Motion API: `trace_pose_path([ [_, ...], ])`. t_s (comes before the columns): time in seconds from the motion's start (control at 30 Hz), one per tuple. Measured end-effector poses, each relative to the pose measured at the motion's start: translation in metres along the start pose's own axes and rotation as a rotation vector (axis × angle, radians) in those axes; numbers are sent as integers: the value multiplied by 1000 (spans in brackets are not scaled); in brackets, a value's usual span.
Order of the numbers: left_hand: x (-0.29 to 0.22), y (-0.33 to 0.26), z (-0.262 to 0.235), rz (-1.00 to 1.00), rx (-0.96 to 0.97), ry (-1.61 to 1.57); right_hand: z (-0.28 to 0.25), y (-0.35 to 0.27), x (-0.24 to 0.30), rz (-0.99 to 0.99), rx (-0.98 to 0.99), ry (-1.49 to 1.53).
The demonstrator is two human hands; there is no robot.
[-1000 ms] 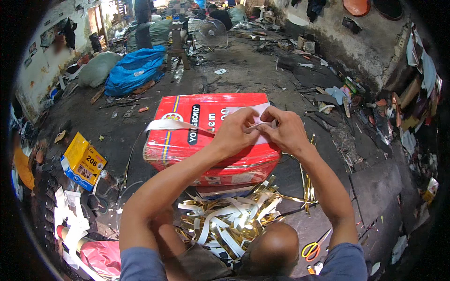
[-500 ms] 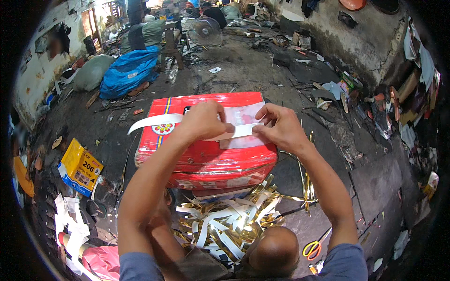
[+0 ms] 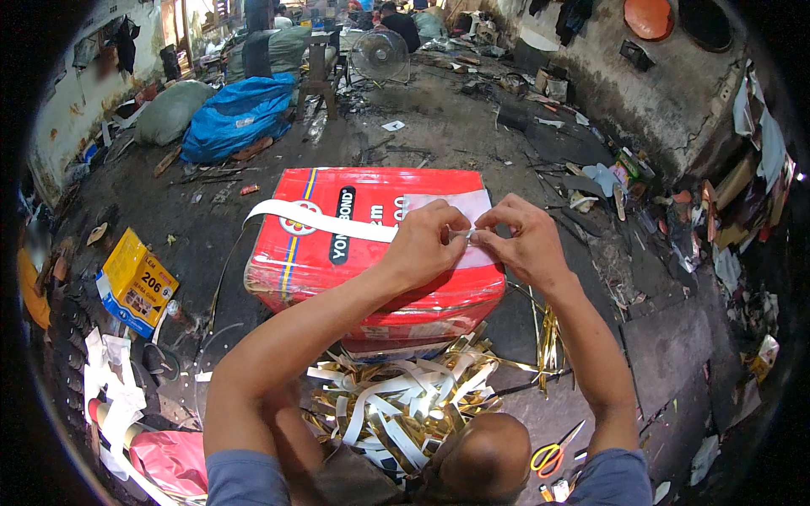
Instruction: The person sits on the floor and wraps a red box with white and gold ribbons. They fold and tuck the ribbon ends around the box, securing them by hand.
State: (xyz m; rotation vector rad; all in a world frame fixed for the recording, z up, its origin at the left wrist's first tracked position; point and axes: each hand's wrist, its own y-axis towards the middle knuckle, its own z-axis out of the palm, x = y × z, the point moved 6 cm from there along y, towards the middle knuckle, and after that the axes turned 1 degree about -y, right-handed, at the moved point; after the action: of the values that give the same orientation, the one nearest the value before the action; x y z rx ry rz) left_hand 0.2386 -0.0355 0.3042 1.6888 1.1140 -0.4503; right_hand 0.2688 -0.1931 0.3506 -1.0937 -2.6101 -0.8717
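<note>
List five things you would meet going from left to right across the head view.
Yellow-and-blue package, curved end of the white strip, left hand, right hand, orange round object on the wall.

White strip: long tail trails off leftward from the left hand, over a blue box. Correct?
Not blue: the head view shows a red box. The white strip does trail leftward from the left hand over it.
</note>
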Motion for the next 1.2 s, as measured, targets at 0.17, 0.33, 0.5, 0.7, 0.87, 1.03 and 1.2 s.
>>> trace_pose_path([
  [0.17,-2,-6,4,78,-6,56,-1,-9,-4,-88,-20,-20],
  [0.33,-4,-7,2,154,1,26,-1,-11,6,-200,30,-177],
  [0.5,17,0,7,-33,38,-146,-3,-5,-5,-84,93,11],
  [0.7,23,0,4,-81,8,-163,9,-10,-15,13,-88,140],
  [0.87,20,5,7,-88,-20,-87,30,-14,-41,184,-163,434],
  [1.03,13,29,7,-107,234,29,40,-6,-48,301,-106,593],
  [1.2,7,38,11,120,245,154,44,-17,-54,377,-244,614],
])
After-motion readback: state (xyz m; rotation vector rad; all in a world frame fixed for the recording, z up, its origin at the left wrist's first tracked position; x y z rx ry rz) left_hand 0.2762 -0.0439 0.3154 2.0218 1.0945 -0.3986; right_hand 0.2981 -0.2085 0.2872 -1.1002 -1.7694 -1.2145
